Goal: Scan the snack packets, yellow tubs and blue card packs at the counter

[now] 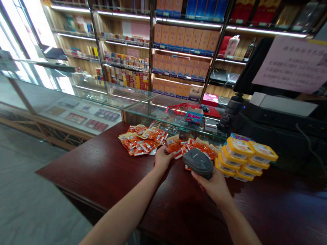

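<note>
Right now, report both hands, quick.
Left hand: closed, holding an orange snack packet.
Right hand: closed around a dark handheld barcode scanner.

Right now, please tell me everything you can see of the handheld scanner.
The handheld scanner is dark grey and plastic-looking, with a broad, rounded head and a small pale marking on top. The right hand grips its handle, which is mostly hidden. The head points away from the person, towards the orange packets, left of the yellow tubs.

Grey scanner [197, 162], orange-and-tan packet [173, 143]
I see the scanner held right of the packet, itself held aslant beside a loose heap of similar packets [143, 140].
</note>
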A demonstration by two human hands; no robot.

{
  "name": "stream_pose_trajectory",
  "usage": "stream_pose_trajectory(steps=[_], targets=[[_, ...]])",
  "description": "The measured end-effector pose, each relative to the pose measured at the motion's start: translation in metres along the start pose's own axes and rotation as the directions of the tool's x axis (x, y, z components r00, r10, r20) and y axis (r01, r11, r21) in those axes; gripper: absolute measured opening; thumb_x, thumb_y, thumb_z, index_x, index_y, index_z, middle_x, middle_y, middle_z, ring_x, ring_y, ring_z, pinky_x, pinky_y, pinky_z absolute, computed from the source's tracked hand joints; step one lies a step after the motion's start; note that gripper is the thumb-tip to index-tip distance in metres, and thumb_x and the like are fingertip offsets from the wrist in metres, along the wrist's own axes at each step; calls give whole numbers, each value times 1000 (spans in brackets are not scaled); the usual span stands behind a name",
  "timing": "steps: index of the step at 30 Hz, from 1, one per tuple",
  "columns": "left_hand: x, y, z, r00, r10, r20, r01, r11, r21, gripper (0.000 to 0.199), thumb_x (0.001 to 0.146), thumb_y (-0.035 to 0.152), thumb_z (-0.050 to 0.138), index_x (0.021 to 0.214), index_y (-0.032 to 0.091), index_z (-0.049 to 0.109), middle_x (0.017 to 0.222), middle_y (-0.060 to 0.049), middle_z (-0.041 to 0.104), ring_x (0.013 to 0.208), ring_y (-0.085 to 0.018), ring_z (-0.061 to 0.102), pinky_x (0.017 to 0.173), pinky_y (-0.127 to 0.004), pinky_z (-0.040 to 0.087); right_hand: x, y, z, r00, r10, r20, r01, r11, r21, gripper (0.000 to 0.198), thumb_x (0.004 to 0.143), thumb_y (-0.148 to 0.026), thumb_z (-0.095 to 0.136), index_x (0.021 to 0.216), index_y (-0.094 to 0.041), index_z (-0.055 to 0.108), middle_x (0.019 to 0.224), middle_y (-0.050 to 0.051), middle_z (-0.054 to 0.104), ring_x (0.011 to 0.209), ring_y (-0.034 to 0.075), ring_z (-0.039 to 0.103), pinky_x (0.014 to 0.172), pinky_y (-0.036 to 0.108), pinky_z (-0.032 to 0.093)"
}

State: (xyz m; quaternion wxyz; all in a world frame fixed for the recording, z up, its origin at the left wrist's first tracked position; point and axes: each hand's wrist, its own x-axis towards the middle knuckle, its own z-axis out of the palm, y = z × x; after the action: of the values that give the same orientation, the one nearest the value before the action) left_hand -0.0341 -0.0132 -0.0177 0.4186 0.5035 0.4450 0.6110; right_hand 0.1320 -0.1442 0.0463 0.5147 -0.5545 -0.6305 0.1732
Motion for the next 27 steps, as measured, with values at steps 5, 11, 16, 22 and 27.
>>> stream_pose_trajectory(steps=[5, 11, 16, 22, 27], targets=[[-2, 2, 1, 1000, -11, 24, 12, 999, -39, 34, 57, 31, 77, 63, 18, 46, 57, 5, 53, 50, -9, 50, 49, -20, 38, 2, 4, -14, 996, -9, 87, 29, 974, -225, 37, 75, -44, 65, 103, -21, 68, 92, 8, 74, 84, 27, 69, 68, 35, 53], [-2, 10, 0, 998, 69, 5, -69, 998, -11, 24, 63, 24, 72, 69, 18, 49, 63, 5, 54, 58, -9, 52, 59, -21, 42, -14, 22, -26, 983, -183, -13, 130, 744, -656, 26, 77, -29, 57, 99, -20, 66, 87, 8, 73, 77, 26, 68, 63, 31, 48], [-1, 14, 1, 989, 133, -59, -133, 991, 12, 17, 69, 22, 66, 78, 18, 52, 72, 2, 58, 68, -12, 58, 68, -24, 46, -25, 36, -29, 926, -376, 3, 296, 723, -624, 27, 79, -24, 52, 102, -14, 64, 88, 11, 72, 78, 24, 68, 67, 31, 48], [42, 43, -15, 966, 155, -208, -86, 947, 308, 26, 74, 22, 64, 97, 16, 53, 85, -3, 64, 77, -16, 63, 71, -27, 48, -24, 42, -30, 908, -418, -1, 340, 740, -581, 24, 80, -23, 54, 101, -16, 62, 86, 8, 71, 75, 22, 68, 66, 29, 48], [90, 68, -47, 965, 44, -258, 168, 653, 738, 35, 77, 26, 62, 110, 15, 54, 103, -11, 66, 97, -26, 63, 81, -35, 46, -21, 45, -28, 891, -452, 39, 393, 727, -564, 24, 77, -23, 59, 100, -17, 61, 80, 4, 70, 70, 20, 67, 63, 27, 47]])
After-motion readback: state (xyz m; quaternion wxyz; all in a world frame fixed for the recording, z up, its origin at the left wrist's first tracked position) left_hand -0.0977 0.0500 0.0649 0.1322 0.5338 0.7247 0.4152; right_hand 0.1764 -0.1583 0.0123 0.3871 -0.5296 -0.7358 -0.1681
